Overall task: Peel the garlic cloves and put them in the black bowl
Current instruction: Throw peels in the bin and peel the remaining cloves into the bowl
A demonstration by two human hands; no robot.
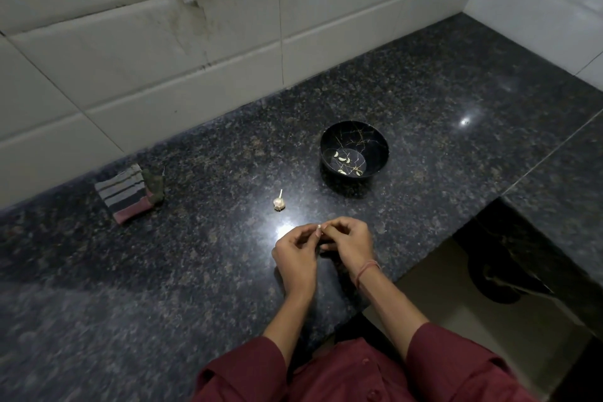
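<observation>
Garlic clove (318, 227) between pinching fingers (333, 224)

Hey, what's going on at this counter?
A person is peeling garlic by hand. The left hand and right hand together pinch one garlic clove just above the counter. A few peeled cloves already lie in the black bowl further back. The rest of the garlic bulb sits on the counter near the hands, and a folded cloth lies off to the left.
</observation>
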